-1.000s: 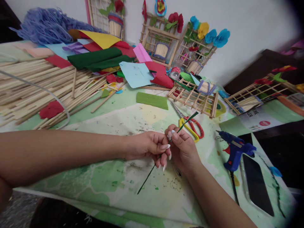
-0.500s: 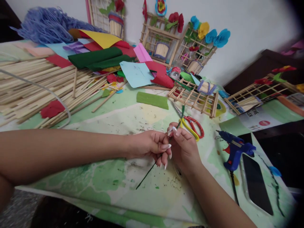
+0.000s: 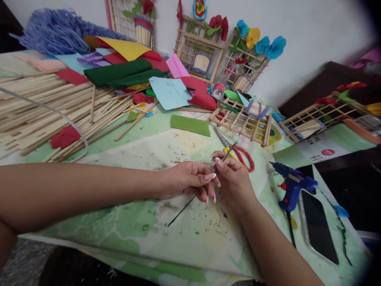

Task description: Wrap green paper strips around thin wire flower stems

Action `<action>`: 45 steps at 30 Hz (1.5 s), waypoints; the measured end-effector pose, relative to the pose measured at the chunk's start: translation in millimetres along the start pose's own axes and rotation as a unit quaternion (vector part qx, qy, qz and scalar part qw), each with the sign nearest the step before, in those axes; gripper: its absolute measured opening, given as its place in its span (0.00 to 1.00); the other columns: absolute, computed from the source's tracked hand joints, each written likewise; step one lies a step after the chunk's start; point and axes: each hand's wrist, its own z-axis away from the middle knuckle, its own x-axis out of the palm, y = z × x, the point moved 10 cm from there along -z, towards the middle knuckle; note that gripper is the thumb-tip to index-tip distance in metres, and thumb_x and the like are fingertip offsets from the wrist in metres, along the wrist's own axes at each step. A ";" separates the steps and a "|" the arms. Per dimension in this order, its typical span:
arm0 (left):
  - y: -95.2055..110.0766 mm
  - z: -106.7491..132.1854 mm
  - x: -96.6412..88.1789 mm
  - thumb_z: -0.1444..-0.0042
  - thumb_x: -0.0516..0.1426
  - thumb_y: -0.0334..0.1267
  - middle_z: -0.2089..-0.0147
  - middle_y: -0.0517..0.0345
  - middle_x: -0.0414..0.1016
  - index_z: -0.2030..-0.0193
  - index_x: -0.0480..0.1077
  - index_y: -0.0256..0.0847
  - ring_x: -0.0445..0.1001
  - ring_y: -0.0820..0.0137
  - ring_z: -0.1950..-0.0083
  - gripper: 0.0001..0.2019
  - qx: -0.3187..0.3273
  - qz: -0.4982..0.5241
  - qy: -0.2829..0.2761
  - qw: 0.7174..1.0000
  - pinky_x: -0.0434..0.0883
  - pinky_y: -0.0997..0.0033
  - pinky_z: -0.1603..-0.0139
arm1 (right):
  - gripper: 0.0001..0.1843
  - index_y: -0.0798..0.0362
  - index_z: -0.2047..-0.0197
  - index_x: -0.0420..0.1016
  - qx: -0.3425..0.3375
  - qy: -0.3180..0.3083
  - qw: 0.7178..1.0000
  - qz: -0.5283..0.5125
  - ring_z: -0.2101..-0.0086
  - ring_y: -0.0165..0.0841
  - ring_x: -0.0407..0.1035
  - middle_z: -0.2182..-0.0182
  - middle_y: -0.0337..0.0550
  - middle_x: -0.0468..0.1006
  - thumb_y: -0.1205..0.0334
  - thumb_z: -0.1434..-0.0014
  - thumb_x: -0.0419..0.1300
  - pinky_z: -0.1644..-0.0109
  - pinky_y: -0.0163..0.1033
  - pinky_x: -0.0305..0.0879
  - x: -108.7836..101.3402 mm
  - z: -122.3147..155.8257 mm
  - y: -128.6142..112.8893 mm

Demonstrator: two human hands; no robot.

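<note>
A thin dark green stem [image 3: 182, 211] runs slantwise through both hands, its lower end sticking out at the left and its upper end pointing toward the scissors. My left hand [image 3: 190, 178] is closed on the stem's middle, thumb pressed over the fingers. Close against it, my right hand [image 3: 233, 178] pinches the upper part between thumb and fingertips. Just beyond the right hand lie scissors [image 3: 245, 157] with red and yellow handles, partly covered by the hand. A strip of green crepe paper [image 3: 190, 125] rests farther back.
At the left lies a big pile of wooden sticks [image 3: 44, 111], with coloured paper sheets [image 3: 171, 92] behind. A small stick lattice [image 3: 241, 123] sits beyond the scissors. On the right are a blue glue gun [image 3: 294, 186], a phone [image 3: 318, 226] and a green box [image 3: 327, 147].
The stem has turned in my fingers, its upper end now leaning more to the right and its lower end slightly higher. Both hands stay close together.
</note>
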 end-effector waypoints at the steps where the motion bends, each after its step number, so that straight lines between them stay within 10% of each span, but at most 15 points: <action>1: -0.5 0.2 -1.1 0.51 0.65 0.44 0.73 0.56 0.78 0.63 0.69 0.33 0.74 0.78 0.76 0.17 -0.005 -0.006 0.006 1.000 0.70 0.82 0.73 | 0.12 0.53 0.81 0.72 -0.005 0.017 1.000 -0.015 0.67 0.28 0.63 0.61 0.41 0.70 0.62 0.56 0.70 0.67 0.35 0.60 -4.0 -0.9 -3.2; 15: 1.5 5.9 -0.3 0.39 0.52 0.48 0.84 0.67 0.66 0.66 0.67 0.35 0.50 0.84 0.91 0.16 -0.001 -0.116 0.025 0.993 0.45 0.83 0.90 | 0.07 0.50 0.74 0.79 -0.020 -0.007 1.000 -0.013 0.62 0.31 0.67 0.58 0.41 0.75 0.57 0.55 0.70 0.63 0.37 0.64 -3.7 -4.0 -12.3; 45: 4.4 5.0 -11.7 0.38 0.49 0.40 0.86 0.65 0.64 0.66 0.68 0.36 0.47 0.83 0.88 0.12 -0.006 -0.111 0.083 0.990 0.45 0.82 0.86 | 0.08 0.50 0.75 0.78 -0.081 0.067 0.994 -0.025 0.62 0.30 0.65 0.65 0.40 0.72 0.56 0.53 0.68 0.58 0.37 0.62 -23.4 -5.3 -23.8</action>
